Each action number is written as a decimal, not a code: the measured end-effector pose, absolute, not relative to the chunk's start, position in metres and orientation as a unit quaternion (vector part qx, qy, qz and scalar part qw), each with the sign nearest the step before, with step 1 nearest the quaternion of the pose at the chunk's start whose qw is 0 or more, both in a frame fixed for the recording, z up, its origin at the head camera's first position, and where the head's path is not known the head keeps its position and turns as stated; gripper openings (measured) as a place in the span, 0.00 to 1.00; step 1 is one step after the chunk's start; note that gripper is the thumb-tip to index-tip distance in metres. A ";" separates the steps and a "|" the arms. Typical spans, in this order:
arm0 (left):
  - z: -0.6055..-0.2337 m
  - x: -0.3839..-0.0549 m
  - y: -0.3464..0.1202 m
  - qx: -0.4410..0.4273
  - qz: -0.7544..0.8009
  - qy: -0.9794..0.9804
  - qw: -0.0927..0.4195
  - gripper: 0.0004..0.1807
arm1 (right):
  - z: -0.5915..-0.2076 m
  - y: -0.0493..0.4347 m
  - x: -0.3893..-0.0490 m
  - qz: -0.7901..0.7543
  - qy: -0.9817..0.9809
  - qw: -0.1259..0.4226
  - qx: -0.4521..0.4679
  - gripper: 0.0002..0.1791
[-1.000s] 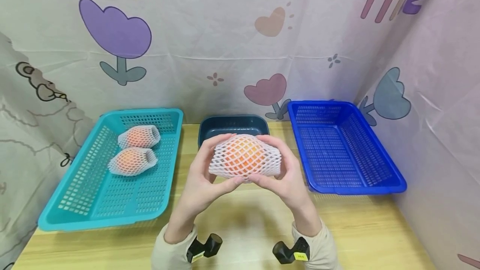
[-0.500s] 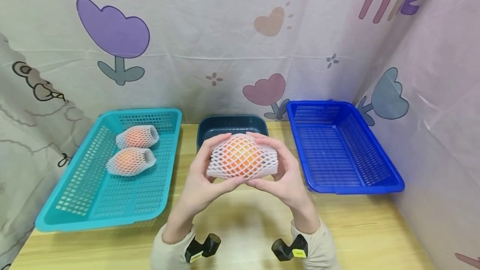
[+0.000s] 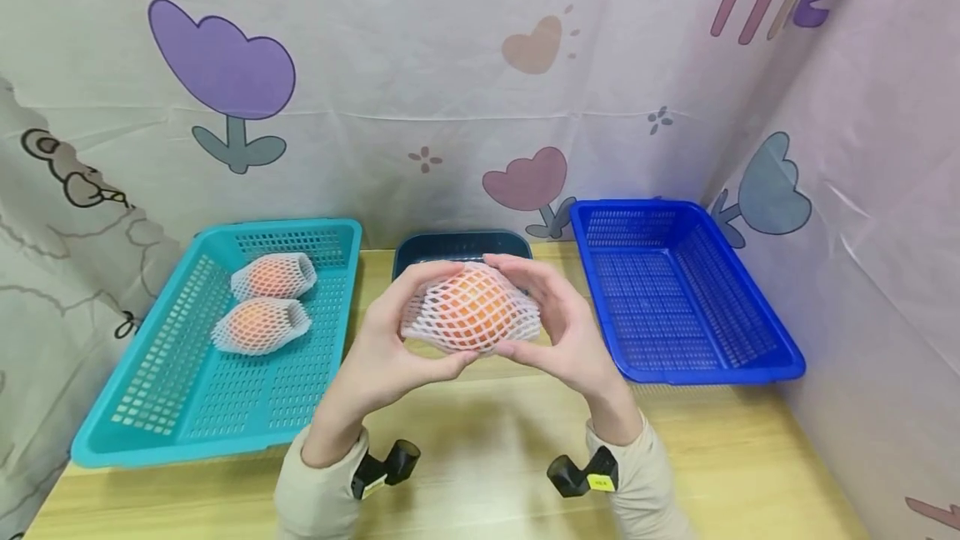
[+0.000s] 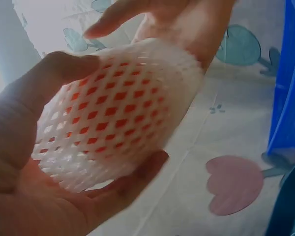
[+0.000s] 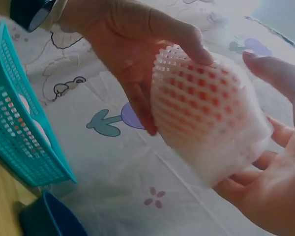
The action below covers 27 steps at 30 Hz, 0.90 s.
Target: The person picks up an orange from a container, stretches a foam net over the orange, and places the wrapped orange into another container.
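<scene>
An orange-red fruit in a white foam net (image 3: 474,307) is held up over the table, in front of a dark blue tray (image 3: 465,242). My left hand (image 3: 392,348) grips it from the left, thumb below and fingers over the top, as the left wrist view also shows. On its other side, my right hand (image 3: 573,332) is spread around the net's right end. In the right wrist view its thumb stands apart from the net (image 5: 206,113), while other fingers lie close behind; whether they touch is unclear. Two similar netted fruits (image 3: 273,277) lie in the turquoise basket (image 3: 300,407).
The turquoise basket stands at the left of the wooden table (image 3: 480,448). A blue basket (image 3: 667,307) with slotted sides stands at the right, with nothing seen in it. Behind everything hangs a printed cloth (image 3: 360,48).
The netted fruit has shifted slightly left with my left hand. My right hand has loosened, and a gap now shows between its palm side and the net's end. The head view has shifted a little.
</scene>
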<state>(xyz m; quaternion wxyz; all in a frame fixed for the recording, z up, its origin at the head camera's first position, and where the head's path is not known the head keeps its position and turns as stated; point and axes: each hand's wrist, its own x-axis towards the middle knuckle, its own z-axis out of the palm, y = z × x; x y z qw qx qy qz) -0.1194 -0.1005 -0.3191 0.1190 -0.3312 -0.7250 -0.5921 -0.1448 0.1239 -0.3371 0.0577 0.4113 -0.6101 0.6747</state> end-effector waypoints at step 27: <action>-0.320 -0.123 -0.090 -0.270 -0.706 -0.641 0.134 0.51 | -0.343 0.099 -0.135 0.797 -0.541 0.060 0.262 0.43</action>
